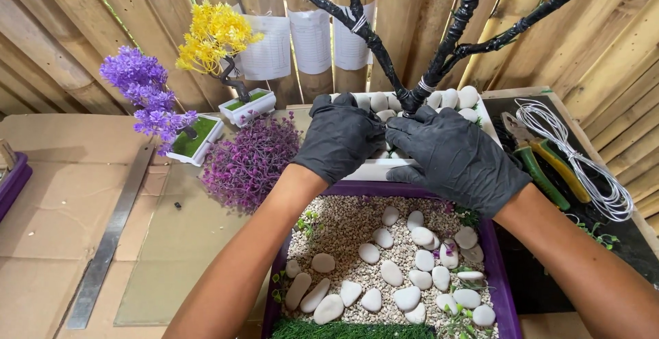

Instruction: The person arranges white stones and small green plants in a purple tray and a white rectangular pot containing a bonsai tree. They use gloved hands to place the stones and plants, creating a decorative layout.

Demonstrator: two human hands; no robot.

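Near edge, 6 o'clock: purple tray [506,291] with gravel, white stones [392,272] and a grass strip at its front. It sits on a cardboard-covered table [55,208]. At 8 o'clock a metal ruler [110,236] lies beside a glass sheet [171,256].

Centre: both hands wear black gloves. Left hand [340,136] and right hand [456,157] rest on a white pot [377,169] just behind the tray, fingers together and curled down among its stones, meeting at the foot of a black taped tree [412,71]; whether they pinch anything I cannot tell.

3 o'clock: green-yellow pliers [542,164] and a wire coil [583,154] on a dark mat. 9 o'clock: purple bush [250,160]. 10–11 o'clock: small purple tree [147,99], yellow tree [214,33]. 12 o'clock: bamboo wall [82,30] with paper sheets [310,37] hung on it.
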